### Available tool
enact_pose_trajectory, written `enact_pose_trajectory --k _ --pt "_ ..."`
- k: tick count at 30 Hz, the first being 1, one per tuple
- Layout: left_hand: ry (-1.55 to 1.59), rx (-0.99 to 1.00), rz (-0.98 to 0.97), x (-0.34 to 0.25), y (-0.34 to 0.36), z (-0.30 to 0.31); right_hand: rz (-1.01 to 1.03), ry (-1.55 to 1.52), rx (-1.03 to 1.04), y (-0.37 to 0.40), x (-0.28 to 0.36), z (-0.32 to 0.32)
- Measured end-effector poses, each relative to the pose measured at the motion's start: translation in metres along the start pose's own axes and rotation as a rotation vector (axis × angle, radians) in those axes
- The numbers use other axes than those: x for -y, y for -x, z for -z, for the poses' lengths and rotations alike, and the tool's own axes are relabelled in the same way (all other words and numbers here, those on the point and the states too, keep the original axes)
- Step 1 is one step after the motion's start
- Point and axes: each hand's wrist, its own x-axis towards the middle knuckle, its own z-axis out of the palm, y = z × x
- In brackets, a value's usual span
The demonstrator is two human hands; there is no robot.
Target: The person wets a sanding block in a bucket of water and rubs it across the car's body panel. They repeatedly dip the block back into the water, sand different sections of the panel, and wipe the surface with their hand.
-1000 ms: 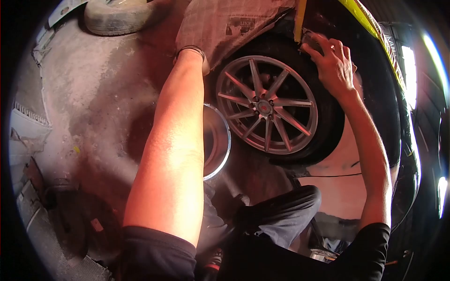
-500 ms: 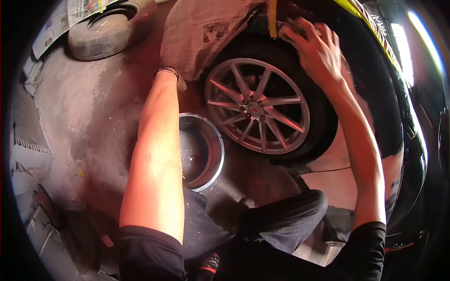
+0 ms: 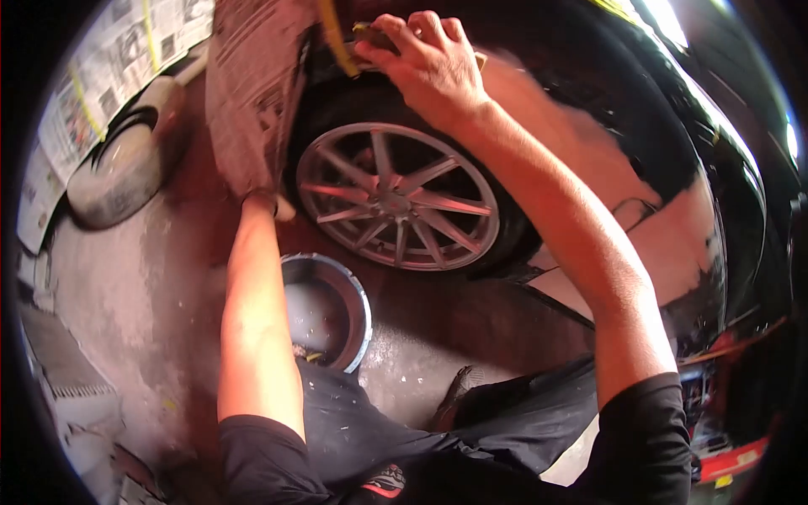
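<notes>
My right hand (image 3: 438, 71) is at the fender above the wheel (image 3: 396, 202), its fingers bent over a small dark and yellowish object (image 3: 370, 35) that I cannot make out. Close to its fingertips hangs a strip of yellow tape (image 3: 337, 38). My left hand (image 3: 284, 209) is at the lower edge of the newspaper sheet (image 3: 252, 93), left of the tire. Only its thumb area shows; the paper hides the other fingers. Bare pinkish patches (image 3: 564, 135) mark the dark car body beside my right forearm.
A round basin (image 3: 364, 316) of cloudy liquid stands on the floor between my left forearm and my knees. At the upper left lies a loose tire (image 3: 114, 189) near more newspaper (image 3: 93, 76). A red item (image 3: 732, 461) is at the lower right.
The view has shifted, so the wheel and both hands appear further left. My right hand remains by the fender and the yellow tape, and my left hand remains at the newspaper.
</notes>
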Motion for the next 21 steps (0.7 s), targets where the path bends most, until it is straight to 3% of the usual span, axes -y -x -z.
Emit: enact_pose_trajectory --k 2,6,9,13,14,16,18,21 --pt "0.039 0.042 0.026 0.005 -0.004 -0.006 -0.109 0.040 -0.100 0.040 -0.011 0.023" --pt "0.135 0.074 0.070 0.028 0.007 -0.012 -0.350 0.162 -0.042 0.167 -0.027 0.097" --pt "0.179 0.058 0.078 0.042 0.027 -0.010 -0.590 0.263 -0.100 0.204 -0.005 0.078" --pt "0.058 0.000 0.060 0.031 0.047 0.002 -0.529 0.161 -0.298 0.075 0.028 0.008" --pt "0.093 0.014 0.053 0.028 0.038 -0.004 -0.582 0.128 -0.282 0.047 0.044 -0.015" --pt "0.174 0.023 0.030 0.016 0.023 -0.005 -0.502 0.057 -0.256 0.010 0.060 -0.045" --pt "0.208 0.037 -0.002 0.011 0.031 -0.004 -0.498 -0.020 -0.220 0.023 0.054 -0.028" --pt "0.201 0.052 0.007 0.032 0.008 -0.011 -0.747 -0.287 -0.275 0.107 0.018 0.030"
